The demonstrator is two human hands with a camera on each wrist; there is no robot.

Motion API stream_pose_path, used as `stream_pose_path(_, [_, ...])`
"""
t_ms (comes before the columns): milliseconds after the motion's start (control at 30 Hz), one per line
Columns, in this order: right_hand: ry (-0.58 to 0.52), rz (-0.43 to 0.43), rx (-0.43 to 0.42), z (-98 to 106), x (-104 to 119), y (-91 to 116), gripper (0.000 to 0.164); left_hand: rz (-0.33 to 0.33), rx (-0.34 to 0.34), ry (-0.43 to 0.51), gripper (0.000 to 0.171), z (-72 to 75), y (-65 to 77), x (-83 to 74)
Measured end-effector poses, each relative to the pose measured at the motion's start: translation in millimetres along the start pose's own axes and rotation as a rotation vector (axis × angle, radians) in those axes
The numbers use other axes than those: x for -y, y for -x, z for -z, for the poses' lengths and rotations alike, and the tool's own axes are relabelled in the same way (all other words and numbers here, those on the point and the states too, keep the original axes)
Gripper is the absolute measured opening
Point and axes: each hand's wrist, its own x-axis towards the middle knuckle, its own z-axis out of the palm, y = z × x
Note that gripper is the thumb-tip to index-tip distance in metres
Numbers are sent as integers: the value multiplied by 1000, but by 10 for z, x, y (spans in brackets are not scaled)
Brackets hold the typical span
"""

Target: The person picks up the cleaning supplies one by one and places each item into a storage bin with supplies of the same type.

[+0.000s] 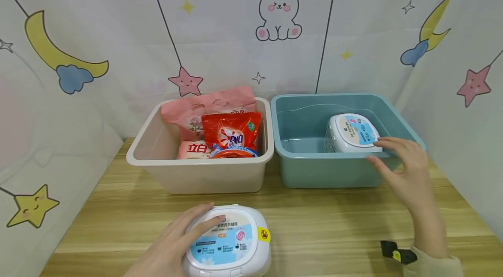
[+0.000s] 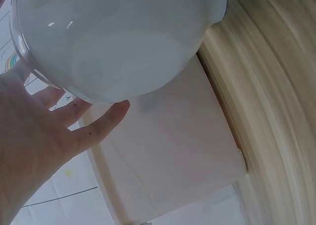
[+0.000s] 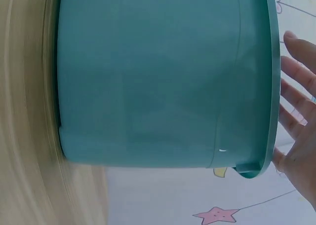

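Note:
A white laundry pod box (image 1: 224, 242) with a blue-and-white label stands at the front of the table. My left hand (image 1: 178, 240) grips its left side, the thumb over the lid; in the left wrist view its fingers (image 2: 106, 124) lie along the rounded wall. At the right, a similar laundry pod box (image 1: 351, 133) sits inside the teal bin (image 1: 330, 170). My right hand (image 1: 408, 172) is at that bin's front right rim, thumb and fingers spread beside the box. The right wrist view shows the fingers (image 3: 298, 72) behind the bin's rim, holding nothing.
A cream bin (image 1: 216, 179) stands left of the teal one, holding a pink bag (image 1: 212, 107), a red detergent bag (image 1: 232, 128) and a pink-and-white pack (image 1: 194, 149). Behind them hangs a patterned cloth (image 1: 235, 41). A black strap (image 1: 398, 253) shows by the right sleeve.

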Motion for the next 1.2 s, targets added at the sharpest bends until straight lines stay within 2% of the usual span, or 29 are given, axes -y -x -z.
stream_pose_path(267, [20,6,1,79,-72,9,35,38,55,49,98,17,-19,-12])
stream_pose_path(467, [41,-31,25,143,-103,18,38,30,67,40,97,11,-36,-11])
stream_pose_path(733, [62,-70,27,154,-102,48,30,12,68,38,96,5,-57,-18])
stream_pose_path(1200, [78,-70,38,153,-84,54,26,51,139,62,91,32,-71,-57])
